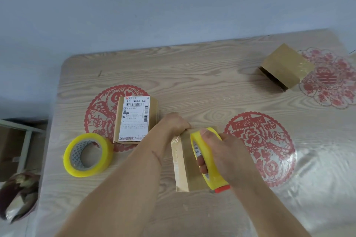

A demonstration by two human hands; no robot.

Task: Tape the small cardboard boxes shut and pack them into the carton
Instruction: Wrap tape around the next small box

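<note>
My right hand (221, 152) grips a yellow tape roll (209, 158) on the centre box (185, 161) | left hand (176, 124) curls over its far edge | spare tape roll (87, 155) lower left.

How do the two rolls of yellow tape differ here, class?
The tape roll on the table lies flat and untouched; the tape roll in hand stands on edge on a small box, gripped by the right hand. The first shows its whole core; the second's is mostly hidden. Both are yellow.

I see soft, even, fairly bright light, faint shadows. Glare whitens the clear table cover (317, 169) toward four o'clock. Wide-angle bending curves the edges; detail looks slightly soft.
</note>
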